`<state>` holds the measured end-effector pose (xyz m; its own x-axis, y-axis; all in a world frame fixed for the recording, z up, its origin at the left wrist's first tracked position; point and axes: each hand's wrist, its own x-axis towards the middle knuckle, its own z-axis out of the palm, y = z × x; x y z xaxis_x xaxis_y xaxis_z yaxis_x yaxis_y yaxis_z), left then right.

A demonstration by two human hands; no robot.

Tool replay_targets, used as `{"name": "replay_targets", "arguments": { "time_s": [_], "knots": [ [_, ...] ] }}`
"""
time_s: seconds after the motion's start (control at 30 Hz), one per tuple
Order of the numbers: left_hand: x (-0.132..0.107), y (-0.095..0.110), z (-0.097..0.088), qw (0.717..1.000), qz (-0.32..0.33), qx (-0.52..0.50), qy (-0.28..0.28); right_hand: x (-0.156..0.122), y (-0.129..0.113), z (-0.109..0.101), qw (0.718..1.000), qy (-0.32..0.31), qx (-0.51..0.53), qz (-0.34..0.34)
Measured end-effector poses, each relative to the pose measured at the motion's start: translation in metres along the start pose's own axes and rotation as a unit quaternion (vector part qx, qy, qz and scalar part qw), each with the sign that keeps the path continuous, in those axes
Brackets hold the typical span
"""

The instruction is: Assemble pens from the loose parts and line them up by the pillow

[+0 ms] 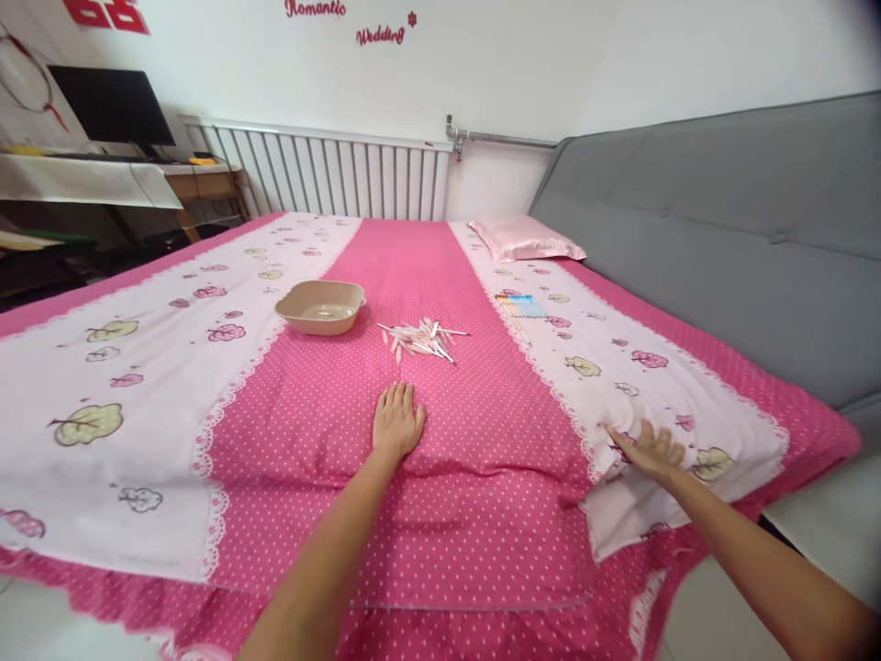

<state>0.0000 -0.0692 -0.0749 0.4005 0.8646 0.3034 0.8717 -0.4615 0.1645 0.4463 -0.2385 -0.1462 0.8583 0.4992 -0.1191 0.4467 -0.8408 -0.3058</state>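
My left hand (397, 420) lies palm down on the pink dotted part of the bedspread (289, 514), its fingers stretched out and nothing held. Just beyond its fingertips is a loose pile of slim white and pale pink sticks (423, 340), too small to name surely. My right hand (651, 447) rests on the white printed strip at the right, fingers spread, holding nothing. Left of the pile stands a beige plastic basin (320, 317). Farther right, a row of slim coloured pens (521, 306) lies on the white strip.
A pink pillow (524, 240) lies at the far right, against a grey padded headboard (730, 202). Behind the bed runs a white radiator (330, 174) with a pipe. At the left, a desk (83, 179) carries a black monitor (114, 106).
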Motion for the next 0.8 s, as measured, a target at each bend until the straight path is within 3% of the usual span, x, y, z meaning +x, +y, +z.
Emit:
{"name": "replay_targets", "arguments": {
  "time_s": [0.6,0.8],
  "knots": [
    [0.002,0.001,-0.005,1.0,0.0,0.016,-0.011,-0.005,0.001,0.003,1.0,0.022,0.011,-0.017],
    [0.001,0.003,-0.008,1.0,-0.009,0.002,-0.018,-0.018,-0.006,-0.015,1.0,0.014,0.016,0.01]
  ]
}}
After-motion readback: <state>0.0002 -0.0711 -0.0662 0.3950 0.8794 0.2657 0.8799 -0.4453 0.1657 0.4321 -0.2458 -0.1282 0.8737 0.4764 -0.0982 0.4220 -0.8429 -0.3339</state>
